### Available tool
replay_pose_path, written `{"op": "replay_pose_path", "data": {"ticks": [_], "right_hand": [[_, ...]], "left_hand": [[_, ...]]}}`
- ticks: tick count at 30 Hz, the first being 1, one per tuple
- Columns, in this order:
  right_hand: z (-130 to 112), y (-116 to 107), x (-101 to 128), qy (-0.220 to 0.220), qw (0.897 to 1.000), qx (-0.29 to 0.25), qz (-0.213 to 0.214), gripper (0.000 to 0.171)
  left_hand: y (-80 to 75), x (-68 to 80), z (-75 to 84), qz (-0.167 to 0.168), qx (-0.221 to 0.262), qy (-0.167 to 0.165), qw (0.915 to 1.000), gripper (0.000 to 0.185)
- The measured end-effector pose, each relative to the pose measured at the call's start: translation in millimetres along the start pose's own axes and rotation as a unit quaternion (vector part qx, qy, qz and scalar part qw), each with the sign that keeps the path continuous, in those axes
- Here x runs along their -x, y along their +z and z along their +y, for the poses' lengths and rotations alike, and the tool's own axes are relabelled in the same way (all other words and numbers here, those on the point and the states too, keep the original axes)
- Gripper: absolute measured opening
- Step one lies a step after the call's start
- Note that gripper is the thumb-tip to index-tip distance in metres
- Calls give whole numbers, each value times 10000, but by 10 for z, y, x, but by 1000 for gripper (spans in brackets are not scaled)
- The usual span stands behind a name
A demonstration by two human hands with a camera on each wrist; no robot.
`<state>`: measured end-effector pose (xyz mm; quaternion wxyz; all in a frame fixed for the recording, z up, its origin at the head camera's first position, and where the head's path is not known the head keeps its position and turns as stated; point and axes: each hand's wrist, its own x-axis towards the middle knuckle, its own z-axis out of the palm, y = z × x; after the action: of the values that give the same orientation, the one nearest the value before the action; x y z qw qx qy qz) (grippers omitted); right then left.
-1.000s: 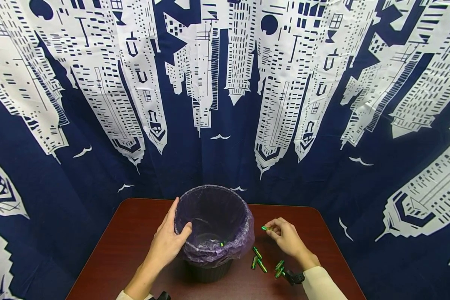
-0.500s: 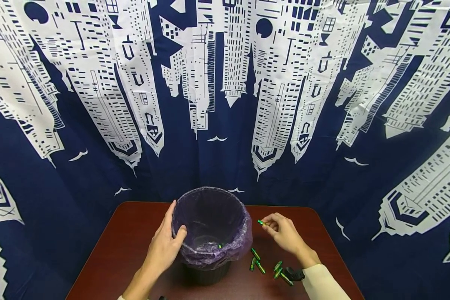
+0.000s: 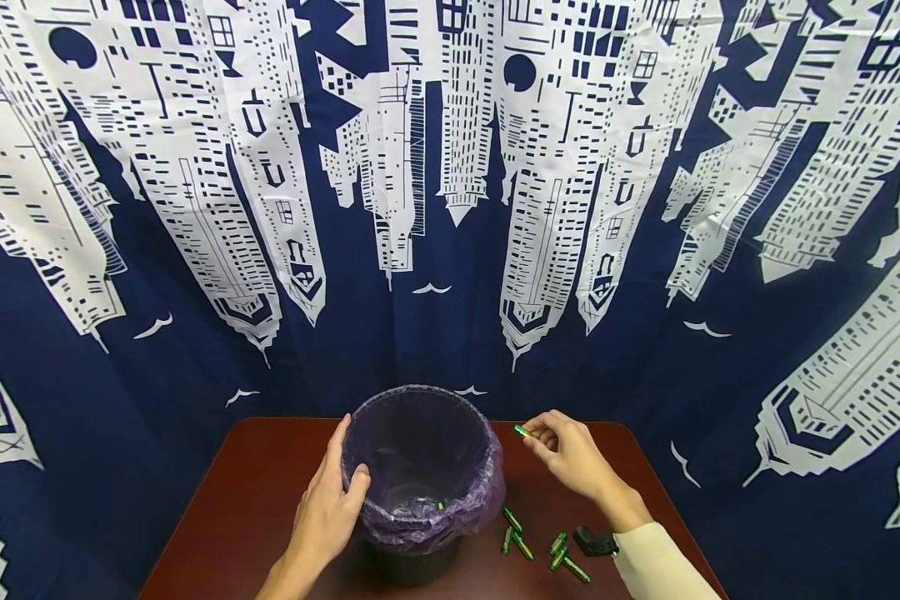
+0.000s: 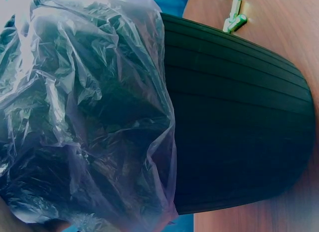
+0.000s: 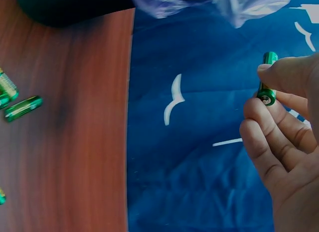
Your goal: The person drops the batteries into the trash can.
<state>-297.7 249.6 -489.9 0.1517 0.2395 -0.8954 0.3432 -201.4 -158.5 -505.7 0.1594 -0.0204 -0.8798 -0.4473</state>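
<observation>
Head view: the right hand (image 3: 572, 454) pinches 1 green battery (image 3: 522, 431) between thumb and fingers, apart from the bin (image 3: 412, 568), whose rim the left hand (image 3: 325, 507) grips. 6 loose batteries (image 3: 523, 547) lie on the table (image 3: 240, 475). This looks like a transfer step; next probably calls for reaching over the bin's opening.

Red-brown wood-look tbl (image 3: 217, 500), far corners rounded.
Dark ribbed bin (image 4: 239, 107) stands approx. mid-tbl; to its right, six green/gold batts (image 3: 513, 520) lie in two grps of three (tightly bunched, some touching), left grp (image 3: 523, 547) just beside the bin, right grp (image 3: 577, 570) a bit farther off.
</observation>
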Motion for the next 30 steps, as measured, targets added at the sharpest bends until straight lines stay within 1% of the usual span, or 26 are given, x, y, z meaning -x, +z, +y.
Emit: {"op": "replay_pose_path", "data": {"ticks": [6, 13, 16, 24, 30], "right_hand": [[-124, -56, -84, -228, 9995, 80, 212, 13], [-340, -141, -256, -498, 9979, 222, 341, 13], [-432, -172, -326, -592, 9973, 272, 348, 14], [-651, -211, -492, -886, 9953, 318, 242, 15], [-785, -197, -570, -948, 9949, 281, 209, 15]], "left_hand": [[15, 29, -12, 63, -98, 1, 9999, 83], [23, 3, -12, 335, -274, 211, 9988, 82], [16, -4, 1, 344, -303, 228, 9987, 80], [20, -28, -6, 313, 66, 261, 9991, 80], [46, -17, -25, 233, 405, 326, 9984, 82]]}}
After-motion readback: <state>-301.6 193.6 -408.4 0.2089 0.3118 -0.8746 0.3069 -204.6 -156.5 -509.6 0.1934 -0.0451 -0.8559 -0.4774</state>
